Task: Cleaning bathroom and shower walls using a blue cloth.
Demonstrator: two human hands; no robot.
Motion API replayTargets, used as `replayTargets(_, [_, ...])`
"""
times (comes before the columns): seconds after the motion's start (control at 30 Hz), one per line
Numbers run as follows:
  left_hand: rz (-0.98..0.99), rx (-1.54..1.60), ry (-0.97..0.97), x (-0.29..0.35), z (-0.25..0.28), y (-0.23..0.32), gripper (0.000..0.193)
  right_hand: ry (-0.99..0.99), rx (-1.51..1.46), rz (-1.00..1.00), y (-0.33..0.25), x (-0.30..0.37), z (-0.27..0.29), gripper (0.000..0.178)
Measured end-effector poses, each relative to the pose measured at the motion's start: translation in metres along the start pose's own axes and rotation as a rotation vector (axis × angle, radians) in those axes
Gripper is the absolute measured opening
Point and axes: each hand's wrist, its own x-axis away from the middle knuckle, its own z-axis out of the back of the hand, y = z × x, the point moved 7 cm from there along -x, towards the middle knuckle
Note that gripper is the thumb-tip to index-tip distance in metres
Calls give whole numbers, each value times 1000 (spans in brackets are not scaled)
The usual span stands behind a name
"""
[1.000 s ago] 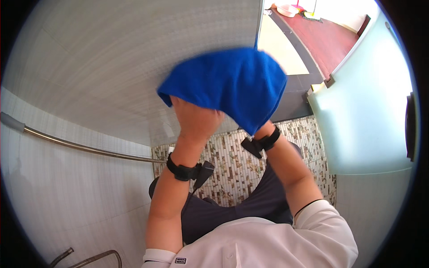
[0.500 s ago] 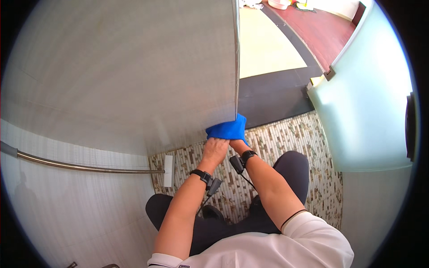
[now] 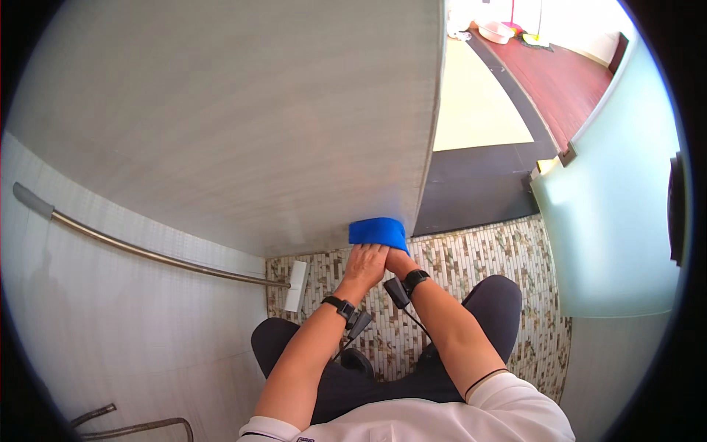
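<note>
A folded blue cloth (image 3: 378, 231) lies against the lower part of the large grey wall (image 3: 243, 132), just left of its upright edge. My left hand (image 3: 365, 264) is on the cloth's near side, fingers extended toward the wall and their tips partly hidden by the cloth. Close beside it, my right hand (image 3: 398, 261) also holds the cloth, with most of its fingers out of sight under it. Both wrists carry black straps with small dark devices and cables.
A squeegee-like tool (image 3: 297, 286) with a white head leans along the left wall. Frosted glass (image 3: 607, 221) stands at the right. Small mosaic tiles (image 3: 479, 258) cover the floor, bordered by a dark sill (image 3: 479, 184). Bent metal pipes (image 3: 140, 427) show at lower left.
Both hands and the cloth have moved left, away from the wall's upright edge, onto its flat face. The whole view has shifted, so more of the lower-left pipes shows.
</note>
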Motion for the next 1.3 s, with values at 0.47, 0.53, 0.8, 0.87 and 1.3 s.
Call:
replayTargets(0.47, [110, -135, 652, -1, 295, -65, 47, 472, -602, -240, -72, -247, 238, 32])
replayTargets(0.53, [107, -319, 715, 1, 330, -75, 47, 504, -658, -186, -81, -273, 228, 37])
replayTargets(0.8, [367, 90, 730, 74, 240, -159, 37, 311, -280, 13, -110, -264, 201, 42])
replayTargets(0.87, [370, 98, 477, 43, 221, -111, 42, 168, -97, -67, -80, -220, 183, 42])
replayTargets(1.3, [86, -205, 841, -70, 421, -7, 64, 594, -480, -53, -21, -322, 375, 53])
